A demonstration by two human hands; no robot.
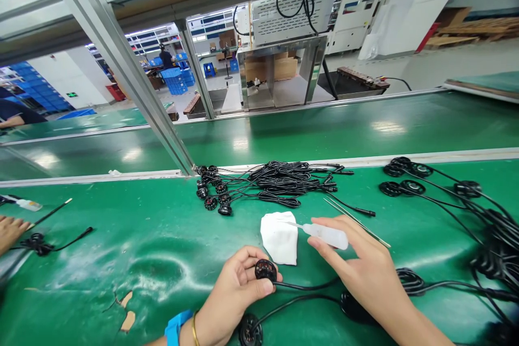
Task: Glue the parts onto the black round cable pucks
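Note:
My left hand (235,292) is closed around a small round black part (265,269) on a black cable, holding it just above the green table. My right hand (357,265) grips a small translucent squeeze bottle (326,235), its thin nozzle pointing left over a folded white cloth (279,237). A second round black part (249,330) lies below my left hand, its cable running right under my right wrist. A blue band and a thin bangle sit on my left wrist.
A heap of black cabled parts (259,181) lies behind the cloth, with more (466,211) spread at the right. Metal tweezers (357,221) rest by my right hand. Another person's hand (10,232) is at the left edge near a cable. A metal post (133,81) rises at the back.

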